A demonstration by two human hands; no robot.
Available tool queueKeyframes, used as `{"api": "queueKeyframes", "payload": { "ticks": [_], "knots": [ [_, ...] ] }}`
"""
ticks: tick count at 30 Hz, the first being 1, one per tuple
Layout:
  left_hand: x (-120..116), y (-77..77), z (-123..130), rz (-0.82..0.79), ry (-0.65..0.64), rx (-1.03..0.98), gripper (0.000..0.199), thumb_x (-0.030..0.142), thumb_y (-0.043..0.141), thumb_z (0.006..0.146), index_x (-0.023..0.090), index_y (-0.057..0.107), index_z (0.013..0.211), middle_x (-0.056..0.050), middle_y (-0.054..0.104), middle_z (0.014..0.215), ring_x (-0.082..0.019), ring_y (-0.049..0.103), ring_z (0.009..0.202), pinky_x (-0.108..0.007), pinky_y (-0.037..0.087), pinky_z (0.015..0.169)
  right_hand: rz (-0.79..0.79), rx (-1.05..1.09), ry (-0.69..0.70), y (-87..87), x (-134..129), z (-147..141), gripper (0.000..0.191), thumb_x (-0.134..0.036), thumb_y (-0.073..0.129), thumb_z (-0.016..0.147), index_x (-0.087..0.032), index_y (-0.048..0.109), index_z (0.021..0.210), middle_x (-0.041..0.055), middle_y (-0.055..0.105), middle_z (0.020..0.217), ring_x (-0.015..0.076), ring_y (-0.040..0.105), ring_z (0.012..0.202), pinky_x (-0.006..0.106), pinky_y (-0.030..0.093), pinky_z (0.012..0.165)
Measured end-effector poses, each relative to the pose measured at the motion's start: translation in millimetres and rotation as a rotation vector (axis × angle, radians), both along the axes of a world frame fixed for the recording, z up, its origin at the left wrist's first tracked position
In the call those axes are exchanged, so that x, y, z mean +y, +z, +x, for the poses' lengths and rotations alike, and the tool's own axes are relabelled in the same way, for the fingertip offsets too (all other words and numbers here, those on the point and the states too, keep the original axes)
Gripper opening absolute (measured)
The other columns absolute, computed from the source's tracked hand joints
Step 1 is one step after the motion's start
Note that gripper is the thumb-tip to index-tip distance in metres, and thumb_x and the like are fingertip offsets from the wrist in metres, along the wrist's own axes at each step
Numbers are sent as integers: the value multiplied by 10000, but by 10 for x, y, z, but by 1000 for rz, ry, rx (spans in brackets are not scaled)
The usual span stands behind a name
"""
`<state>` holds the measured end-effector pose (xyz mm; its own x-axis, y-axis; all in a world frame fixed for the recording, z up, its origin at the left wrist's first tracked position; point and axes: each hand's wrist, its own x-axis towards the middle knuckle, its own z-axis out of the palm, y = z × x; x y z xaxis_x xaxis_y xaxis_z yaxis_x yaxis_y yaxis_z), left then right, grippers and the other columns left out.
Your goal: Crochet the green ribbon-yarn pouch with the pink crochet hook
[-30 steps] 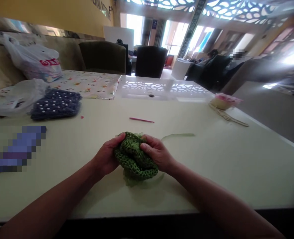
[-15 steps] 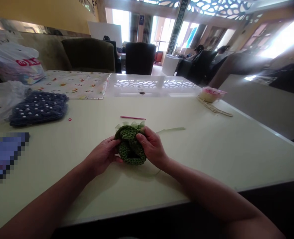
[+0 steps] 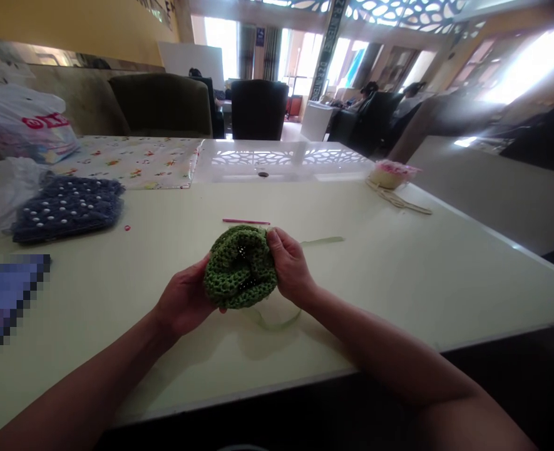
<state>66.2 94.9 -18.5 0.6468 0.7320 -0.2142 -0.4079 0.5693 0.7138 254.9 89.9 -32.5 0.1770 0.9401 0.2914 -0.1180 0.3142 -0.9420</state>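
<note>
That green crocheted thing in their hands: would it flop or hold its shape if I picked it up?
Probably flop: the green crocheted piece bunches between the left hand and right hand. Its open mesh suggests it is light for its size. Being lumpy, it likely wouldn't roll far.

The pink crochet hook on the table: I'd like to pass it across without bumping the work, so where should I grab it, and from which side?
Pinch the pink crochet hook around its middle, coming from the far side. It lies flat and thin, running sideways on the table. The far side looks safest because the green crocheted piece, held by the left hand and right hand, sits just nearer.
</note>
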Motion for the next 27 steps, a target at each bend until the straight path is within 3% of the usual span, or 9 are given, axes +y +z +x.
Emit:
{"api": "queueKeyframes", "payload": {
  "ticks": [4,7,9,12,15,18,21,24,27],
  "knots": [
    [24,-78,39,204,-20,99,452,535,642,830,188,688,1115,-80,706,956,-199,644,770,-275,555,607,33,-3,-75,6,-4,9,401,-586,516,886,-214,473,744,-15,434,693,130,407,677,241,381,604],
    [14,-109,44,357,-66,301,533,412,747,765,197,622,1236,-105,688,1121,-269,644,985,-306,557,741,137,-134,-140,21,-8,41,389,-553,492,915,-205,486,742,-17,441,715,118,391,679,234,374,620],
    [-3,-118,52,361,-75,417,486,340,753,761,178,635,1204,-105,696,1114,-275,646,1001,-312,558,761,168,-174,-156,14,-8,46,407,-534,490,925,-200,441,698,-32,392,684,106,351,649,229,350,607],
    [-3,-119,75,271,91,427,314,308,699,802,134,676,1062,-97,718,1016,-248,664,938,-320,572,766,106,-132,-102,-28,18,24,433,-556,500,910,-201,400,683,-44,348,663,98,319,622,226,326,576],
    [36,-103,99,173,320,285,254,229,652,801,113,671,1026,-99,715,1015,-234,664,934,-327,585,771,6,-39,-28,-81,73,-4,408,-562,512,894,-205,417,720,-48,363,661,96,340,612,223,333,564],
    [48,-66,123,116,364,192,304,204,630,802,121,653,1094,-105,695,1101,-240,652,1002,-341,580,818,21,-133,-56,-107,99,-4,363,-520,535,887,-199,447,742,-50,386,662,95,366,623,221,347,581],
    [-3,-10,146,191,434,238,304,241,664,807,157,652,1099,-81,684,1128,-248,630,1066,-328,565,854,26,-318,-106,-103,64,7,309,-498,606,845,-206,524,903,-36,497,760,104,454,683,224,400,626],
    [-63,39,163,267,514,284,303,266,692,795,187,655,1084,-58,684,1113,-252,617,1090,-315,557,866,-65,-460,-113,-99,13,-9,486,-466,757,706,-229,541,1071,-20,575,873,114,526,696,239,447,625],
    [-72,40,172,277,523,259,264,266,689,798,185,658,1047,-58,686,1092,-245,621,1076,-318,556,873,-157,-361,-31,-112,6,-54,249,-380,664,767,-197,555,896,-45,555,681,110,536,555,246,458,537]
  ]
}}
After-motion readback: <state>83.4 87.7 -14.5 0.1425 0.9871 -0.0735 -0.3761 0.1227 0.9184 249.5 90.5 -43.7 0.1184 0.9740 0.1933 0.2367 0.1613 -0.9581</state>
